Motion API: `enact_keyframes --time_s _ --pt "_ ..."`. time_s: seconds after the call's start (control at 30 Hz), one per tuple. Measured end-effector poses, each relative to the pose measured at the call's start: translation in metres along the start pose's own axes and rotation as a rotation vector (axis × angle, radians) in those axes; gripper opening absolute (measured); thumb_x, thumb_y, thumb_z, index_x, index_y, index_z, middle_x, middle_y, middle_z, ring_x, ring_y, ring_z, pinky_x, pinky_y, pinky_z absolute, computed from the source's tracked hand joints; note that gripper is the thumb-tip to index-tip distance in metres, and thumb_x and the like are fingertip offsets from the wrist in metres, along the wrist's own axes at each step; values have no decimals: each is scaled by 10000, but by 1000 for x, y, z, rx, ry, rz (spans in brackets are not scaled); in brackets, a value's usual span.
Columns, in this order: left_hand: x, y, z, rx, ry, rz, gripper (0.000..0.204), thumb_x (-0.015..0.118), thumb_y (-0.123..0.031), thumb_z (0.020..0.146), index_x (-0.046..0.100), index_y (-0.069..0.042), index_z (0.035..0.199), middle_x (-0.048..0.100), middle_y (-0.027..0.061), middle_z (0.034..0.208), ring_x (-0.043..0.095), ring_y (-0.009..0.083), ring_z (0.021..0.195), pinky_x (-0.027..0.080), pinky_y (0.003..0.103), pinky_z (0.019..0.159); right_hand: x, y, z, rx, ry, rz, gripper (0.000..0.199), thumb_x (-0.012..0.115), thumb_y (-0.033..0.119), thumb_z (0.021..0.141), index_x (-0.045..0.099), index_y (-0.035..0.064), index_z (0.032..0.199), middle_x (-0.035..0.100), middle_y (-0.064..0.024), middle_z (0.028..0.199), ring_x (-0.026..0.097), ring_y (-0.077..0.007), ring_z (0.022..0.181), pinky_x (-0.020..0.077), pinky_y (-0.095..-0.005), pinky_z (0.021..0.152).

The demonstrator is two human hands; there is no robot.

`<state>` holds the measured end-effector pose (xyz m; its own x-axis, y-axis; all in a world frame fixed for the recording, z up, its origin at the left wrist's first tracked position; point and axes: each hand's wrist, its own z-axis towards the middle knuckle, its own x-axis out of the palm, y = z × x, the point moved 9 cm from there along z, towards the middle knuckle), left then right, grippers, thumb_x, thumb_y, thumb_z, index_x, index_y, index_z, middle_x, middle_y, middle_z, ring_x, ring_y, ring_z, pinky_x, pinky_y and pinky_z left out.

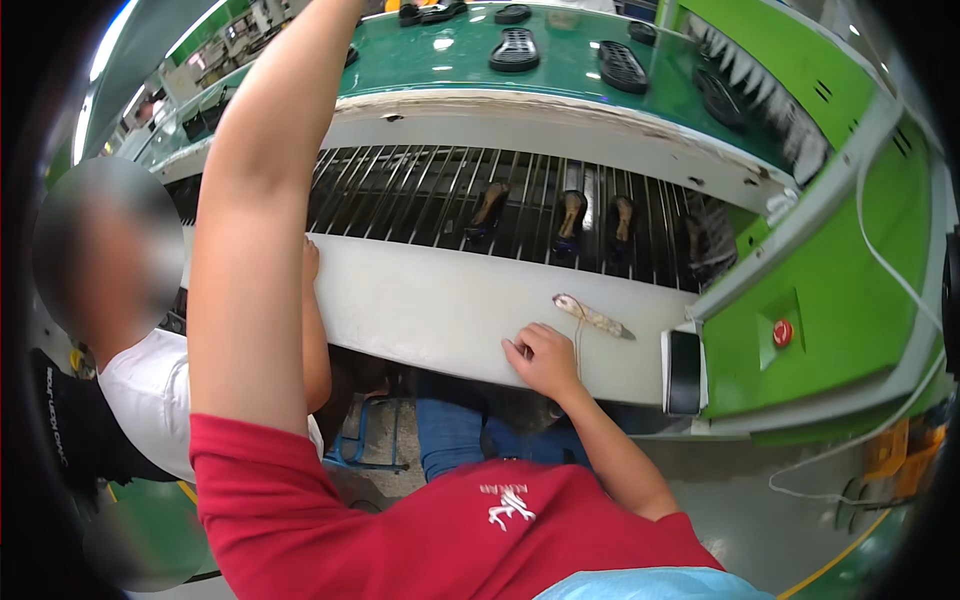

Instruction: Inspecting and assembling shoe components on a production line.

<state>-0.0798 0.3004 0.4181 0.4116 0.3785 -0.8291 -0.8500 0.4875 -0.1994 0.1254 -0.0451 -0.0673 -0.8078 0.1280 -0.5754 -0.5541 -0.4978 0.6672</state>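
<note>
My left arm (255,200) reaches up and away over the white ledge, and its hand is cut off by the top edge. On the front of the white ledge (430,300) rests my right hand (545,360), its fingers curled into a loose fist with no object visible in them. Just beyond it lies a tool with a pale wrapped handle (590,314) and a short grey tip, a thin cord running from it toward my wrist. Dark shoe parts (571,215) with tan insides sit on the metal rollers (420,190) behind the ledge.
Black shoe soles (514,50) lie on the green conveyor belt (430,60) above the rollers. At right stands a green machine panel (830,300) with a red button (782,332). A phone-like black slab (684,372) is beside it. A co-worker in a white shirt (150,400) sits at left.
</note>
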Motion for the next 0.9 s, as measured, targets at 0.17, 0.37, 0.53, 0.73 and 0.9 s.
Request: enact_keyframes --time_s 0.17,0.37,0.53,0.73,0.9 --pt "73 -137 -87 217 -89 -256 296 787 -219 893 767 -15 1106 746 147 836 712 251 767 566 398 714 -12 -15 0 -4 -56 -74 282 779 231 895 610 82 725 638 -89 737 658 -321 733 527 -452 659" --pt "160 -171 -191 217 4 -569 311 822 -329 964 829 -27 1040 688 6 696 610 76 671 482 282 604 -18 -10 4 -5 -61 -13 278 771 226 894 613 76 720 653 -95 755 668 -320 759 534 -452 679" --pt "289 -182 -276 150 317 -717 256 841 -266 934 827 -44 1060 773 65 877 718 152 775 581 312 704 -24 -4 2 -67 -156 27 288 786 207 887 614 73 699 637 -96 717 651 -322 690 527 -460 630" --pt "379 -231 -366 492 286 -644 262 876 -173 789 835 -95 1036 796 68 1087 704 310 1056 589 402 901 -53 24 -14 -307 -370 133 336 818 64 831 549 68 630 559 -81 628 588 -289 550 470 -407 533" --pt "377 -214 -389 380 262 -663 269 873 -126 753 833 -98 1017 803 50 1072 691 304 1020 559 419 942 -60 14 -16 -225 -446 188 351 803 7 838 527 64 629 535 -75 621 556 -280 528 436 -395 501"
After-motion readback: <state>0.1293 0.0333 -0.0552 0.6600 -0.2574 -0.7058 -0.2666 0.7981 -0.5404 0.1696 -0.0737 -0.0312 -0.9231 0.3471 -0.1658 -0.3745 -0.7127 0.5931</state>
